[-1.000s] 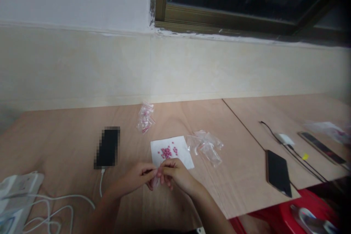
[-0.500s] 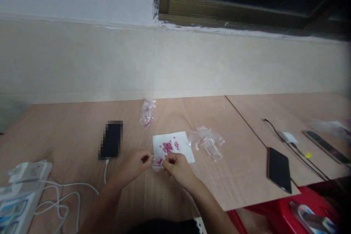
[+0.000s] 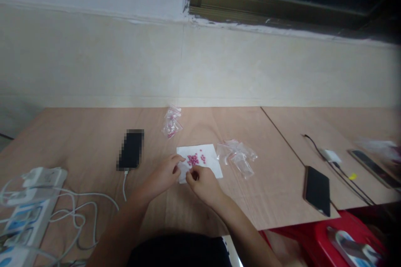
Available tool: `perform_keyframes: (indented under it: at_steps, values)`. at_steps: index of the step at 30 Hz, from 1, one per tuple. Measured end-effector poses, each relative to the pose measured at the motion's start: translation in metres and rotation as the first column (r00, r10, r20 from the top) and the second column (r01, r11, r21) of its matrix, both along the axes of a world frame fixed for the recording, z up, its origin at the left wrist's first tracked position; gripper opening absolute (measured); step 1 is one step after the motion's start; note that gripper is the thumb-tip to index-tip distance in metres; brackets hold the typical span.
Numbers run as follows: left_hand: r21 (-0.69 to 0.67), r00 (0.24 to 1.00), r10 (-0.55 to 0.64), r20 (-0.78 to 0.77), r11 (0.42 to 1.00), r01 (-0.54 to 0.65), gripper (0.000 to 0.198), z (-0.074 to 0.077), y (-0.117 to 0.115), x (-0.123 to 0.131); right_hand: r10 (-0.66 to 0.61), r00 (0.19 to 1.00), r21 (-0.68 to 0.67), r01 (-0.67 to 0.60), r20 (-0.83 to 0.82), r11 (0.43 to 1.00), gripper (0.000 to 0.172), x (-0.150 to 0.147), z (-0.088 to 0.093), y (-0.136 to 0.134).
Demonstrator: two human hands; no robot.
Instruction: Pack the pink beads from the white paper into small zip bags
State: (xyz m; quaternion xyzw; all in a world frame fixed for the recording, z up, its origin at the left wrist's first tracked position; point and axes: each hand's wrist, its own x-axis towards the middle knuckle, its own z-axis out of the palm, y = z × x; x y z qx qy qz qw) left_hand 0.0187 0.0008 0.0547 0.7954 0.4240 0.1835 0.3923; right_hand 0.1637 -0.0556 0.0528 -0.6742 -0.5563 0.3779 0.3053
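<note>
My left hand (image 3: 167, 173) and my right hand (image 3: 204, 183) are close together over the near left part of a white paper sheet (image 3: 216, 169). Between them is a small clear zip bag (image 3: 184, 172), faint against the paper; its contents cannot be made out. My right thumb and fingers are pinched at the bag's right side. The left thumb seems to press on its left side, with the index finger stretched toward the beads. Small pink beads (image 3: 193, 159) lie in a cluster on the paper just beyond my fingertips, with several loose ones to the right.
Clear zip bags (image 3: 242, 162) lie right of the paper; bags with pink beads (image 3: 171, 123) lie behind it. A black phone (image 3: 131, 149) with a white cable lies left, a power strip (image 3: 28, 208) farther left. Another phone (image 3: 317, 190) lies right, near a red stool (image 3: 316, 233).
My left index finger has stretched forward toward the beads. The bag, earlier plainly visible with beads inside it, is now mostly lost against the paper. The camera view has shifted slightly.
</note>
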Motion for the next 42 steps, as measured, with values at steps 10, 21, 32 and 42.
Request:
perform_keyframes:
  at_steps: [10,21,32,42]
  values:
    - [-0.066,0.996,-0.084,0.040,0.994,0.087,0.036,0.004,-0.004,-0.013,0.033,0.996,-0.074,-0.027,0.088,0.997,0.017,0.001,-0.002,0.008]
    - [-0.253,0.971,-0.063,0.229,0.960,0.122,0.055,-0.020,-0.013,-0.020,0.112,0.919,-0.077,-0.152,-0.377,0.985,0.025,0.016,-0.006,0.009]
    - [-0.123,0.992,0.110,0.055,0.987,-0.103,0.051,-0.053,-0.007,-0.019,-0.044,0.926,-0.047,0.029,-0.376,0.998,0.033,0.009,-0.020,-0.020]
    - [-0.202,0.976,0.174,0.132,0.969,-0.145,0.049,-0.078,-0.008,-0.023,-0.234,0.757,-0.113,0.209,-0.611,0.971,0.036,0.014,-0.074,-0.007]
